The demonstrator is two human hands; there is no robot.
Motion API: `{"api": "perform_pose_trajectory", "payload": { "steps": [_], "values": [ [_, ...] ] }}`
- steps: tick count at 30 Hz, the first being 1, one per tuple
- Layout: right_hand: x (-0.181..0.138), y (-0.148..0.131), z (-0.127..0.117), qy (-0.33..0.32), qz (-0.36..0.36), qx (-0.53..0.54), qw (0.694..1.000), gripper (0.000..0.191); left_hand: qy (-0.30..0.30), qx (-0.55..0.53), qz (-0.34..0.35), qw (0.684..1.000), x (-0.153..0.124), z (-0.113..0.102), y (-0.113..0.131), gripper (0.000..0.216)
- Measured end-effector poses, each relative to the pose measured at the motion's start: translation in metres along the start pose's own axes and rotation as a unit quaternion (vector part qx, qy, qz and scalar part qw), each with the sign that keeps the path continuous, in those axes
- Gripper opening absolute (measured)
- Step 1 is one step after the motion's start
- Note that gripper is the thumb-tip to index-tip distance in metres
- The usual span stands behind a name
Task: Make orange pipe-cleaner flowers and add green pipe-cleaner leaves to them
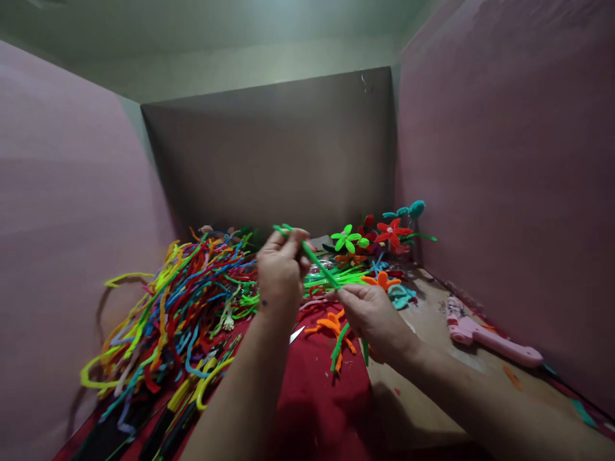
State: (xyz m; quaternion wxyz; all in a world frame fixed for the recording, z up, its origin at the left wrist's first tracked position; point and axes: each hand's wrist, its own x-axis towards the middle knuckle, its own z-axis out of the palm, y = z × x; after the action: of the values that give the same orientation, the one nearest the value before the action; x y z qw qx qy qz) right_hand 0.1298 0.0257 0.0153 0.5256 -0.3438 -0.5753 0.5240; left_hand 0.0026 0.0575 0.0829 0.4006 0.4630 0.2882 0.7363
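A green pipe cleaner [319,264] slants down from my left hand [281,276] to my right hand [372,315]. Fingers of both hands are pinched on it, and two green ends poke out above the left fingers. Below my right hand hang green lengths [338,346]; whether they belong to the same pipe cleaner I cannot tell. Bent orange pipe cleaners [331,324] lie just beneath, on the red cloth [321,397]. Beside my left wrist a pointed metal blade [296,333] shows, its other end hidden by the arm.
A big heap of coloured pipe cleaners [192,301] fills the left side. Yellow-and-black handled tools [180,406] lie before it. Pipe-cleaner flowers, one red [394,234] and one green [346,239], stand at the back right. A pink glue gun [494,339] rests on a board [418,403]. Panels enclose the table.
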Motion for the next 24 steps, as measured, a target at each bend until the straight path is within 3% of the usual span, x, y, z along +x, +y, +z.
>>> {"api": "perform_pose_trajectory", "payload": {
  "steps": [3, 7, 12, 17, 19, 21, 24],
  "values": [
    [-0.005, 0.0, 0.001, -0.016, -0.006, -0.024, 1.0, 0.026, 0.042, -0.027, 0.034, 0.998, 0.007, -0.006, 0.002, 0.013],
    [-0.013, -0.007, 0.002, -0.054, 0.029, 0.034, 0.998, 0.024, 0.016, -0.01, 0.086, 0.996, 0.006, -0.008, 0.009, 0.011],
    [-0.017, -0.005, -0.001, -0.116, 0.086, 0.192, 0.971, 0.022, 0.002, -0.063, 0.03, 0.998, 0.0, -0.004, 0.013, 0.011],
    [-0.011, 0.002, -0.006, -0.078, 0.116, 0.23, 0.963, 0.019, -0.048, -0.049, 0.024, 0.997, -0.003, -0.003, 0.023, 0.011],
    [-0.006, 0.001, -0.007, -0.05, 0.094, 0.212, 0.971, 0.02, -0.108, -0.027, -0.012, 0.994, -0.004, -0.007, 0.025, 0.018],
    [-0.003, -0.001, -0.007, -0.028, 0.071, 0.197, 0.977, 0.019, -0.188, 0.021, -0.095, 0.977, -0.006, -0.012, 0.022, 0.031],
    [-0.001, -0.001, -0.007, -0.005, 0.038, 0.182, 0.983, 0.02, -0.277, 0.138, -0.225, 0.924, -0.016, -0.017, 0.006, 0.025]
  ]
}}
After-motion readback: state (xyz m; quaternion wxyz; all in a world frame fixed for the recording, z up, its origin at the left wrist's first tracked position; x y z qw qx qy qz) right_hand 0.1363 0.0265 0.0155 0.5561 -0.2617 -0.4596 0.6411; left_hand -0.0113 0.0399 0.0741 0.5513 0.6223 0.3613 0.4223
